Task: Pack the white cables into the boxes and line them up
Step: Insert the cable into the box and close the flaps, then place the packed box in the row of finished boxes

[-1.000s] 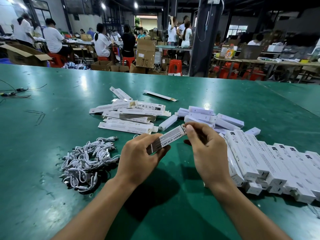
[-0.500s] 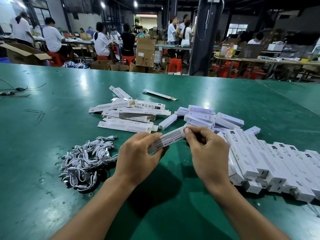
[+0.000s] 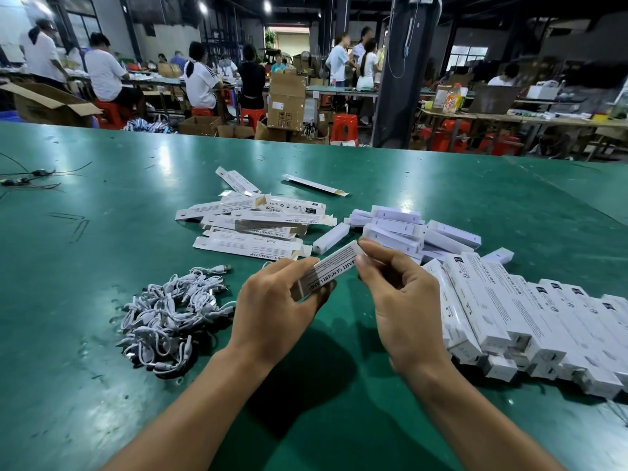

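Mid-frame, left hand (image 3: 272,300) grips box (image 3: 331,268); right hand (image 3: 401,300) pinches its far end. Best seat that end square, then butt against row (image 3: 509,317) lower right.

The table (image 3: 102,385) is a glossy dark green, and the cables (image 3: 170,314) heaped at lower left are white with silvery plug ends. The centre box (image 3: 334,266) is white with black capital lettering and fine grey print, as are the packed boxes (image 3: 509,311) at right and the flat boxes (image 3: 251,229) above centre, whose open flaps show brown card; the plain boxes (image 3: 397,226) right of centre are white with a faint lilac cast. Along the top of the frame the stools (image 3: 345,125) are red and the cartons (image 3: 285,100) brown, and thin black wires (image 3: 30,178) lie at upper left.
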{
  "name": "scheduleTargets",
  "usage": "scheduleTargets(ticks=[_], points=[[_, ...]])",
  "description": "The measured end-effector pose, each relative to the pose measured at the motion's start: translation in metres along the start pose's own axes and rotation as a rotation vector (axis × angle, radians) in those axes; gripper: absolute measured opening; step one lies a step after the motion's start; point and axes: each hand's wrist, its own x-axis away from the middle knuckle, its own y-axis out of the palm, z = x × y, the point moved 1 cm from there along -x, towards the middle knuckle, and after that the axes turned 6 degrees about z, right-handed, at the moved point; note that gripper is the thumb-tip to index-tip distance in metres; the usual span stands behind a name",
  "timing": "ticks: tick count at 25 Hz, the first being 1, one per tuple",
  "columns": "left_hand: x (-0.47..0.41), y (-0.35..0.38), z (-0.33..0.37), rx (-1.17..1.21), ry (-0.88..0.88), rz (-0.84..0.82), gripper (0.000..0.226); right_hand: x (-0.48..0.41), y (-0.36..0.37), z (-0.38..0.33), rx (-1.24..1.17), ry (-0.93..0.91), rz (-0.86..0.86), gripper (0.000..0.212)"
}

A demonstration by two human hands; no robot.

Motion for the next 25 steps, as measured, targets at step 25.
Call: scheduleTargets(ticks=[25], points=[[0.002, 0.011, 0.015, 0.155, -0.222, -0.078, 0.050, 0.016, 0.006, 0.003, 0.198, 0.088, -0.042, 0.045]])
